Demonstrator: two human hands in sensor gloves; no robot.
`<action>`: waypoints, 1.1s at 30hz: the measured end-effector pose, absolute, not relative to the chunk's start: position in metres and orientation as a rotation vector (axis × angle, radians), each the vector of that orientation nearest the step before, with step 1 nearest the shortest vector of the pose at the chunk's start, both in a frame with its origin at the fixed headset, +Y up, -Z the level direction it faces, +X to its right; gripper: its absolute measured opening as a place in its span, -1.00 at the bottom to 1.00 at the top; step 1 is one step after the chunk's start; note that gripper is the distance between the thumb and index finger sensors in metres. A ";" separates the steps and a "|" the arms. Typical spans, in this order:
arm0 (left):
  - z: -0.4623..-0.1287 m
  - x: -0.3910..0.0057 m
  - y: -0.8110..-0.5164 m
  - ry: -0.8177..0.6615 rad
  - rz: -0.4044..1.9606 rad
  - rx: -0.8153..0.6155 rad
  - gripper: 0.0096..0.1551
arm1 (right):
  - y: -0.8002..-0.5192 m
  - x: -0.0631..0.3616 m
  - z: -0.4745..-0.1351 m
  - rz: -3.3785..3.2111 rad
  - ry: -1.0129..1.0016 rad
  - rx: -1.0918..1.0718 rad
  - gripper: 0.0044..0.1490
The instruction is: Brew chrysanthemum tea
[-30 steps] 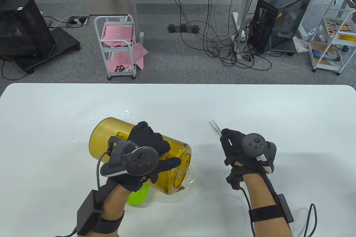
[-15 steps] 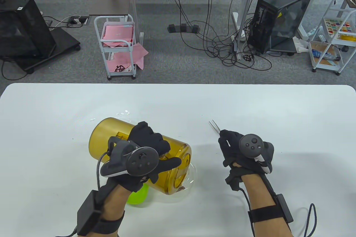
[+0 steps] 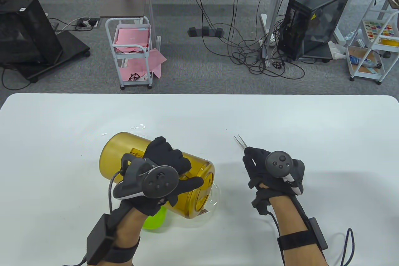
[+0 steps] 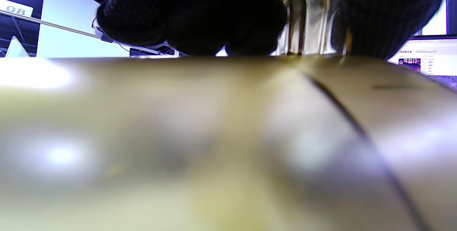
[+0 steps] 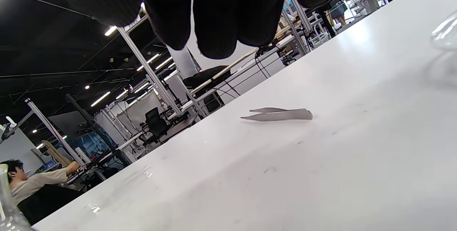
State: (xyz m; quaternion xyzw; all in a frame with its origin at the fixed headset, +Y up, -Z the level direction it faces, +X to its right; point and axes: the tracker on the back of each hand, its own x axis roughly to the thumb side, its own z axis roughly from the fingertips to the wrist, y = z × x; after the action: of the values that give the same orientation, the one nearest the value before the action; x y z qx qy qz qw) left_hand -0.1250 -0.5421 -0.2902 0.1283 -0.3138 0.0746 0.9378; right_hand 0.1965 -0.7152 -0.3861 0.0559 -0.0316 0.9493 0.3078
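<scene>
A large amber see-through pitcher [image 3: 124, 150] is tipped on its side, its mouth low over a clear glass bowl [image 3: 215, 196]. My left hand [image 3: 174, 163] grips the pitcher's handle from above, thumb stretched toward the rim. In the left wrist view the blurred amber wall [image 4: 214, 134] fills the frame under my curled fingers [image 4: 185, 13]. Metal tweezers [image 3: 240, 142] lie flat on the table. My right hand [image 3: 251, 157] hovers just behind them with fingers loosely curled, holding nothing. The right wrist view shows the tweezers [image 5: 280, 114] alone on the table beneath my fingertips [image 5: 214, 27].
A bright green object [image 3: 154, 220] sits under my left wrist, partly hidden. Small clear glints like water [image 3: 137, 128] lie beyond the pitcher. The white table [image 3: 311, 122] stretches wide to the right and back. A glass edge [image 5: 444, 34] shows at the right wrist view's border.
My right hand has drifted slightly left and forward toward the tweezers. The left hand and the tilted pitcher have stayed put.
</scene>
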 end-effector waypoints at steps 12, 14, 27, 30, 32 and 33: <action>-0.289 -0.123 -0.542 -0.639 0.145 0.265 -0.42 | -0.717 0.195 -0.386 2.512 -0.076 0.156 -0.35; -0.289 -0.123 -0.542 -0.640 0.143 0.266 -0.42 | -0.717 0.195 -0.386 2.513 -0.074 0.158 -0.35; -0.289 -0.122 -0.542 -0.639 0.141 0.266 -0.42 | -0.717 0.195 -0.387 2.515 -0.066 0.158 -0.35; -0.288 -0.122 -0.542 -0.638 0.140 0.266 -0.42 | -0.718 0.194 -0.386 2.514 -0.063 0.158 -0.35; -0.288 -0.122 -0.542 -0.638 0.139 0.265 -0.42 | -0.718 0.192 -0.386 2.513 -0.061 0.163 -0.35; -0.288 -0.122 -0.542 -0.639 0.138 0.264 -0.42 | -0.718 0.190 -0.386 2.517 -0.060 0.168 -0.35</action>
State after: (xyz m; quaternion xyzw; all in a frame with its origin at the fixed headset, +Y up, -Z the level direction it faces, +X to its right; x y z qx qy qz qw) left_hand -0.1220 -0.5416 -0.2881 0.1294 -0.3128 0.0676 0.9385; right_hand 0.1903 -0.7175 -0.3860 0.0635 -0.0228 0.9501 0.3044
